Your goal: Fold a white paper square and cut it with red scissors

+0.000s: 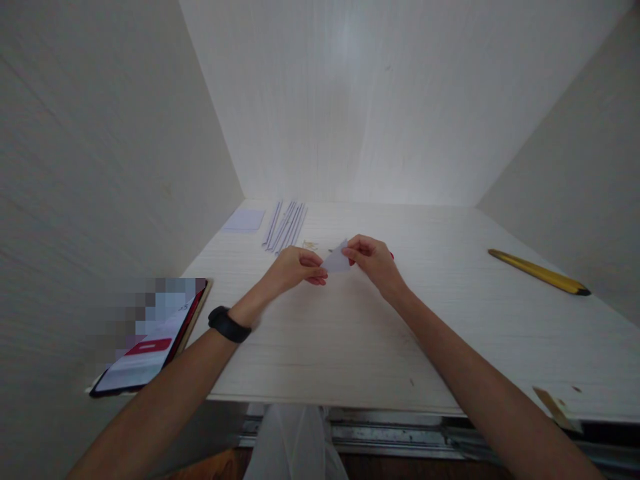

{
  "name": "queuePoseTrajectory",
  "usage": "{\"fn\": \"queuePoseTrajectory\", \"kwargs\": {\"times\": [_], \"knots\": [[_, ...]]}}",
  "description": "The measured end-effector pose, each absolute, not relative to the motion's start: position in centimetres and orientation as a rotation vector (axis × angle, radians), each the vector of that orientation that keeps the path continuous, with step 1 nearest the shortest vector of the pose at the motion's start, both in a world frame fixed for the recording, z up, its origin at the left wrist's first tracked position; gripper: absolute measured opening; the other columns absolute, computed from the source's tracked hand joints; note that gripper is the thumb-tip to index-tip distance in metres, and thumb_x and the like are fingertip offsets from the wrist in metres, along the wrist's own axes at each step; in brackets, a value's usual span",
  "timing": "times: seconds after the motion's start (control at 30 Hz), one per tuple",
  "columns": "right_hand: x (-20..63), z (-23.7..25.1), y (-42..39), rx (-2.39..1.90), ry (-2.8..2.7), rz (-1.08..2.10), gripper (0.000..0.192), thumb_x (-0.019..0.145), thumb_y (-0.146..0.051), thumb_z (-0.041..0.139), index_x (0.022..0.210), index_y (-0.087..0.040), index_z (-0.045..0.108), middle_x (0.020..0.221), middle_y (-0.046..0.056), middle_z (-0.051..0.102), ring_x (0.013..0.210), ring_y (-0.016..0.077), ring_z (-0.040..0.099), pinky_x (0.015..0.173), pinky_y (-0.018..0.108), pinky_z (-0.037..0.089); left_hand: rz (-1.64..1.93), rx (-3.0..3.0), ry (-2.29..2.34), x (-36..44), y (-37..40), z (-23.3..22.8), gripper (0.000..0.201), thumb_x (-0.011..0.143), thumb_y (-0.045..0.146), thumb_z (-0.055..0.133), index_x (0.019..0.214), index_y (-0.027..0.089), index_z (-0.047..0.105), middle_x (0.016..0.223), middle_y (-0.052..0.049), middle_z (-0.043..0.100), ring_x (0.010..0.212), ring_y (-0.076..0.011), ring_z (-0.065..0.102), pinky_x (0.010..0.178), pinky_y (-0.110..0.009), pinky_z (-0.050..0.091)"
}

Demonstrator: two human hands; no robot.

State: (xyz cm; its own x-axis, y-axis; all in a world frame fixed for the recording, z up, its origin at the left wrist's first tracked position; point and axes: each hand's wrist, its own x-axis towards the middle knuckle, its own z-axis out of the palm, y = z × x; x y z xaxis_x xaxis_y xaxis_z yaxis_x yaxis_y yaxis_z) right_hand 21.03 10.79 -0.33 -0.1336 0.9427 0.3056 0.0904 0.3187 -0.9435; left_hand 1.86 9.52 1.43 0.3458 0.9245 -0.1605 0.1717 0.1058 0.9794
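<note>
well, the person is standing at a pale wooden table (450, 320) boxed in by light walls, and both hands are meeting out in the middle of it. the left hand (295, 268) and the right hand (370, 259) are pinching a small pale paper piece (337, 260) between them, each closing thumb and fingers narrowly on one end, so the slip is hanging just above the tabletop rather than lying on it. something small and red (391, 255) is peeking out behind the right hand; i cannot tell what it is.

the slip is looking very light and thin to me, soft enough to bend or crease under any real squeeze, and likely to flutter or tear if it is tugged. taking it by the edges or corners with fingertips, as both hands are doing, seems the sensible hold; a flat palm would probably just crumple it.

further back, a bundle of thin paper strips (286, 225) is lying fanned near the far wall, with a square pale sheet (244, 221) just beside it on the left. a few tiny bits (310, 245) are sitting between the strips and the hands, too small to make out. a long yellow ruler-like tool (537, 271) is lying well apart on the right. a phone (150, 347) is leaning at the left edge, near the left forearm, which is wearing a black wristband (229, 325).
</note>
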Motion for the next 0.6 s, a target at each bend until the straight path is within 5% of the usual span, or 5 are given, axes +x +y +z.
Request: {"fn": "queuePoseTrajectory", "kwargs": {"times": [0.37,0.6], "knots": [[21.04,-0.39,10.61,-1.048,-1.595,0.942,0.021,0.068,-0.032,0.066,0.061,-0.018,0.053,0.052,-0.004,0.052,0.049,0.0092,0.046,0.049,0.024,0.034,0.816,1.305,1.112,1.94,9.27,1.79,0.012,0.063,0.012,0.078,0.065,0.009,0.067,0.062,-0.004,0.07,0.057,-0.0133,0.067,0.062,-0.025,0.056],[21.03,-0.72,10.95,-1.093,-1.564,1.001,0.018,0.066,-0.034,0.068,0.069,-0.018,0.06,0.062,0.0,0.061,0.056,0.0121,0.054,0.057,0.027,0.042,0.872,1.296,1.115,1.9,9.58,1.54,0.011,0.062,0.012,0.077,0.068,0.009,0.069,0.061,-0.004,0.07,0.057,-0.0128,0.067,0.062,-0.024,0.056]]}}
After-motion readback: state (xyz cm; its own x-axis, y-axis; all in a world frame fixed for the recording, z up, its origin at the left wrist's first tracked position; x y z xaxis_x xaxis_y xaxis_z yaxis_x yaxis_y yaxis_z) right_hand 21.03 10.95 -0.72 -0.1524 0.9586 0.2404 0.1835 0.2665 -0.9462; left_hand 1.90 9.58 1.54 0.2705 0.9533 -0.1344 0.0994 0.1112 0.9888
